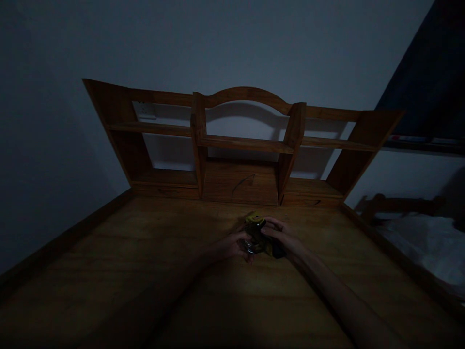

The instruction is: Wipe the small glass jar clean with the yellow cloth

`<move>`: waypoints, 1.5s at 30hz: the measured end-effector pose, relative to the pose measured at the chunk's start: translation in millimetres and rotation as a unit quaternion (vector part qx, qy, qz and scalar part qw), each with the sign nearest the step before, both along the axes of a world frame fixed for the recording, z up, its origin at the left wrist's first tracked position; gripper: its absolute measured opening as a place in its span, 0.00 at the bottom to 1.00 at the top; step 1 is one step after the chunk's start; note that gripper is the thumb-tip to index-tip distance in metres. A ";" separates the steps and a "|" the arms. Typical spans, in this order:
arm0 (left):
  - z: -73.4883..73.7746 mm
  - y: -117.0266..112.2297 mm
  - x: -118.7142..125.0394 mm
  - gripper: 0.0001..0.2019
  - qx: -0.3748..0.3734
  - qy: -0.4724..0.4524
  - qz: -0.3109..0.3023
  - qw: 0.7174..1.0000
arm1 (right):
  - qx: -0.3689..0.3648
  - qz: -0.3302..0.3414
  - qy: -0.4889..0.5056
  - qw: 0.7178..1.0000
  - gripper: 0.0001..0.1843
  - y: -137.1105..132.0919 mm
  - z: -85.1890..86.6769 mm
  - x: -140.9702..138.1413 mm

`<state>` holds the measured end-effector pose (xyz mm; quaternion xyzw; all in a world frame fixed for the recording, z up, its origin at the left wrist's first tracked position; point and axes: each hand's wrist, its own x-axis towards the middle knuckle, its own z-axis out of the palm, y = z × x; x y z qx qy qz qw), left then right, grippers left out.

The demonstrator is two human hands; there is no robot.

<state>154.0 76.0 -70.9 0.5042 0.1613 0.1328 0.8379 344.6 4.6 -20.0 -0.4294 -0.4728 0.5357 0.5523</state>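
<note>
Both hands are around a small yellow-and-black hand tool (258, 232) with a shiny, rounded part on its left side. Dim light hides its exact kind. My left hand (235, 243) grips that shiny side, with the fingers curled against it. From the right, my right hand (279, 231) wraps the dark body, and a black end sticks out below the palm. The tool is held over the middle of the wooden desk top (174, 252), not far from the shelf unit. Some of the fingers are hidden behind the tool.
A wooden shelf unit (247, 144) with open compartments stands along the back of the desk. Raised wooden edges run down both sides. Behind it is a wall with a socket (146, 110). To the right are a dark curtain (428, 82) and a pale plastic-like bundle (425, 247).
</note>
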 end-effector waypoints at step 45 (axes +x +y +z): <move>11.7 -5.5 -1.3 0.19 0.003 0.022 0.026 0.999 | 0.042 -0.067 0.012 0.997 0.18 2.3 -5.0 -2.9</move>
